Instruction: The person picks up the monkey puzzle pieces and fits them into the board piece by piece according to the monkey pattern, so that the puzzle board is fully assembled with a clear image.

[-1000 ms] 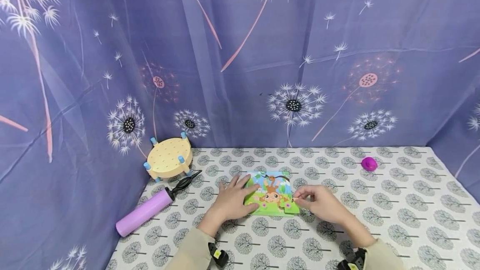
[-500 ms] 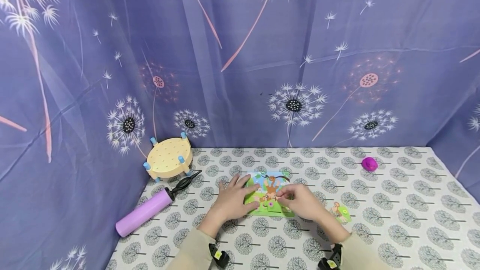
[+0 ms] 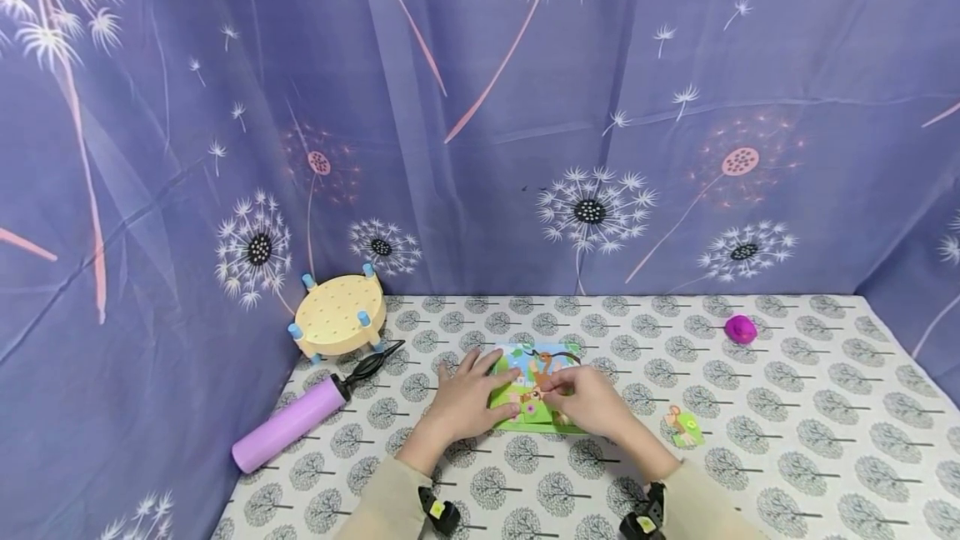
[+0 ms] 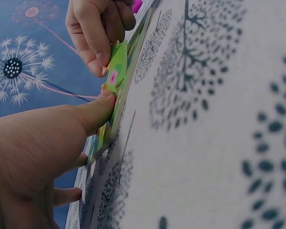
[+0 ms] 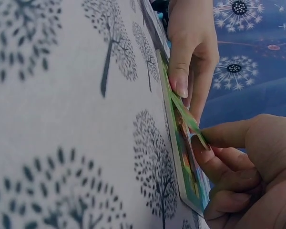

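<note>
A jigsaw puzzle board (image 3: 555, 350) with a cartoon monkey picture lies on the cloth. My left hand (image 3: 468, 398) rests spread over its left side, fingers mostly straight. In the left wrist view its thumb (image 4: 100, 109) lies at the lower edge, right by a green puzzle piece (image 4: 116, 70) with a pink flower. Thumb and forefinger of my right hand (image 3: 592, 402) pinch that piece. From the right wrist the puzzle piece (image 5: 188, 117) appears tilted, its far end down at the board by the left thumb. Another puzzle piece (image 3: 682, 426) lies on the cloth to the right.
A lilac hand pump (image 3: 288, 426) with a black nozzle lies at the left. Behind it a pale yellow round stand (image 3: 339, 315) with blue-tipped legs leans by the curtain (image 3: 480, 190). A small magenta object (image 3: 741, 329) sits at the back right.
My right hand has moved left from the board's right edge, sliding the flower piece across the board toward the left thumb. The loose piece at right has come into view. My left hand stays put.
</note>
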The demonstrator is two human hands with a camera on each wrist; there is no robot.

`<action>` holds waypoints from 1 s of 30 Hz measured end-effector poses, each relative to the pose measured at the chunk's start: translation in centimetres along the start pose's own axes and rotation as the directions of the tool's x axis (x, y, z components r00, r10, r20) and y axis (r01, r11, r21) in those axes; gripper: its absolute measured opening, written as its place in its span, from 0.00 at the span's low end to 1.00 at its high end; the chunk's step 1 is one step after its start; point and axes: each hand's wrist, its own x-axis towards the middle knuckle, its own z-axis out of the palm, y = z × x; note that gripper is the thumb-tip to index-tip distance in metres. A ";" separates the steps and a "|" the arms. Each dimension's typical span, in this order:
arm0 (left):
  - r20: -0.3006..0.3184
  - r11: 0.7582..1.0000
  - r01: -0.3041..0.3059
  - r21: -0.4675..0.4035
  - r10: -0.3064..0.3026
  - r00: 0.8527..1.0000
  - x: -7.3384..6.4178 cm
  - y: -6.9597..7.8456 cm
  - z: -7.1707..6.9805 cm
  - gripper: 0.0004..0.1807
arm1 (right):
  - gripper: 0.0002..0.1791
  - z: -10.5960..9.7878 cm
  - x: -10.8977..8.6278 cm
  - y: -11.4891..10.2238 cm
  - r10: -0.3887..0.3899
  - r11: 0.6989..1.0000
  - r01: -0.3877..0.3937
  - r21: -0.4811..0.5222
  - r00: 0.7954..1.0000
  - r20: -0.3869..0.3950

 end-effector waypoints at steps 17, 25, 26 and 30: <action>-0.001 1.000 0.006 -0.003 -0.006 1.000 0.1 0.1 0.1 0.34 | 0.07 -0.2 0.2 0.1 -0.008 0.998 0.005 0.070 0.999 0.048; -0.005 0.999 0.025 -0.025 -0.025 1.000 0.1 0.3 -0.1 0.32 | 0.08 -0.1 0.1 -0.1 0.038 0.997 -0.040 0.062 0.999 0.035; -0.007 0.999 0.026 -0.025 -0.026 1.000 0.1 0.3 -0.1 0.32 | 0.08 -0.2 0.1 -0.1 0.043 0.998 -0.044 0.053 0.999 0.032; -0.013 0.999 0.022 -0.024 -0.022 1.000 0.2 0.3 -0.1 0.33 | 0.09 -0.6 -0.2 -0.1 0.061 0.998 -0.061 -0.005 0.998 0.010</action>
